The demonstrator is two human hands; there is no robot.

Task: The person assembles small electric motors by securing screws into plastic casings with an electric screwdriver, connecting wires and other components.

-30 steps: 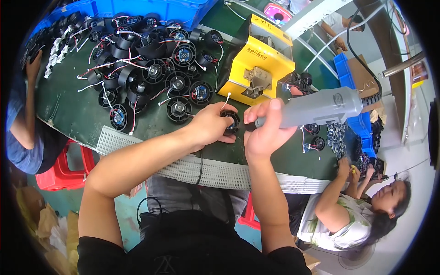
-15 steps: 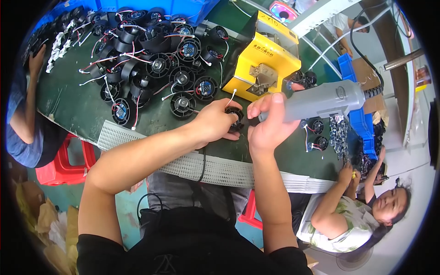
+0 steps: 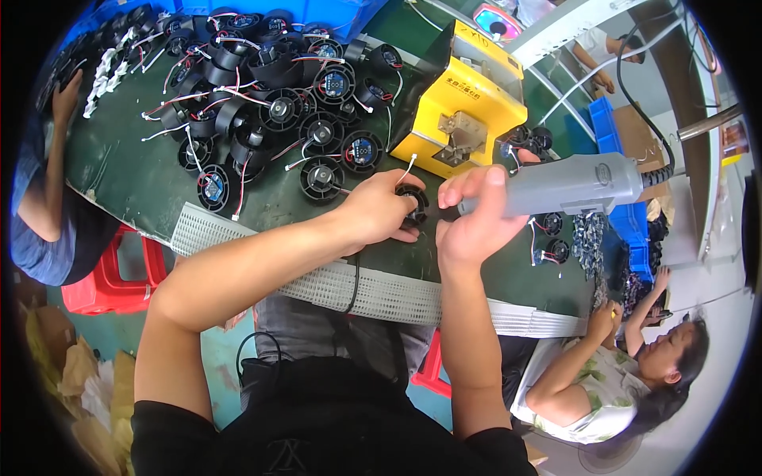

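On the table (image 3: 119, 155), piled fans (image 3: 282, 109) lie left of the machine (image 3: 429, 119), with a bin (image 3: 349, 16) behind them.

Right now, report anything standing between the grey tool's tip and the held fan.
Nothing visible: only green table shows in the gap between the grey tool in the right hand and the black fan in the left hand.

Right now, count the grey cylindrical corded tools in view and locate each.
1: the grey cylindrical corded tool is in the right hand, its tip toward the round black fan unit in the left hand. Others may be hidden.
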